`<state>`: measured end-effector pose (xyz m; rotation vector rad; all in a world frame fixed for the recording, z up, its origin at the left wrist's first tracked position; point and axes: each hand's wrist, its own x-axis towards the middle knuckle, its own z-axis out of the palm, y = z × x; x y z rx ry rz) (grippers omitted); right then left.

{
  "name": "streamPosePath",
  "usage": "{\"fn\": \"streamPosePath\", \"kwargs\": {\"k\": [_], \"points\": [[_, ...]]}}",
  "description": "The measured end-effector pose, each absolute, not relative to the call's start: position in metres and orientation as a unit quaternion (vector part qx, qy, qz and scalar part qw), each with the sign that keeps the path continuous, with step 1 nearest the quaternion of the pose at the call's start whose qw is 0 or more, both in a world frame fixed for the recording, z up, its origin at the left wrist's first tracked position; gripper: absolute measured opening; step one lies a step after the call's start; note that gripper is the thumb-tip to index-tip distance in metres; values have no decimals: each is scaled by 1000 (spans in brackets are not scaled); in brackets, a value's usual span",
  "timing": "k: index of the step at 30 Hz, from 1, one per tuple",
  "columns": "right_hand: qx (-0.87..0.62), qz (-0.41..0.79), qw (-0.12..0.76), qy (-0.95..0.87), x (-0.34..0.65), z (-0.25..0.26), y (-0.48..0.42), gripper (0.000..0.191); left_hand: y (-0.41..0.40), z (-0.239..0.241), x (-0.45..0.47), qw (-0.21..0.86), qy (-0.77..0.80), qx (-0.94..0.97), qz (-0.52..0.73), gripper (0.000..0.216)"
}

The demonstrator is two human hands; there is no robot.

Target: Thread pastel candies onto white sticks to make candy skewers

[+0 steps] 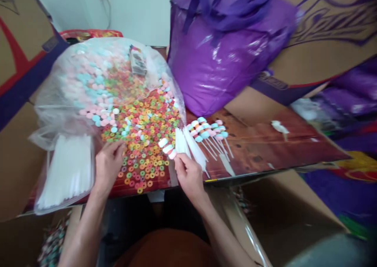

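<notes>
My right hand [190, 176] pinches a candy skewer [167, 149] of pale marshmallows and gummy rings; its stick is hidden by the fingers. My left hand [108, 163] is at the left edge of the loose gummy rings [141, 157], its fingers curled together. Whether something small sits between those fingertips is hidden. Behind it, pink, white and blue marshmallows [100, 112] spill from a clear plastic bag [53, 90]. Loose white sticks [193, 147] lie just past my right hand. Several finished candy skewers [209, 129] lie side by side to their right.
A plastic bag of white sticks [66, 172] lies at the table's left. A large purple bag [229, 59] stands behind the skewers. Cardboard boxes [338, 31] flank the reddish wooden table [250, 145]. A small white scrap [278, 126] lies on its right part.
</notes>
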<state>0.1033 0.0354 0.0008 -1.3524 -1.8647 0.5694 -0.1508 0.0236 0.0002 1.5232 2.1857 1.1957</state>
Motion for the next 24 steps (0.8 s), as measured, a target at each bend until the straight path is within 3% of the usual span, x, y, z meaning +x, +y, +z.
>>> {"fn": "streamPosePath", "kwargs": {"k": [5, 12, 15, 17, 20, 24], "points": [[-654, 83, 375, -652, 181, 8, 89, 27, 48, -4, -160, 17, 788, 559, 258, 32], [-772, -19, 215, -597, 226, 5, 134, 29, 46, -4, -158, 12, 793, 563, 231, 24], [-735, -82, 268, -617, 206, -4, 117, 32, 47, -5, -159, 15, 790, 561, 247, 21], [-671, -60, 301, -675, 182, -11, 97, 33, 47, -6, -159, 31, 788, 547, 281, 18], [-621, 1, 239, -747, 142, -19, 72, 27, 44, -5, -162, 80, 776, 517, 353, 15], [-676, -10, 125, -726, 111, -20, 64, 18, 34, -3, -167, 174, 752, 458, 441, 21]]}}
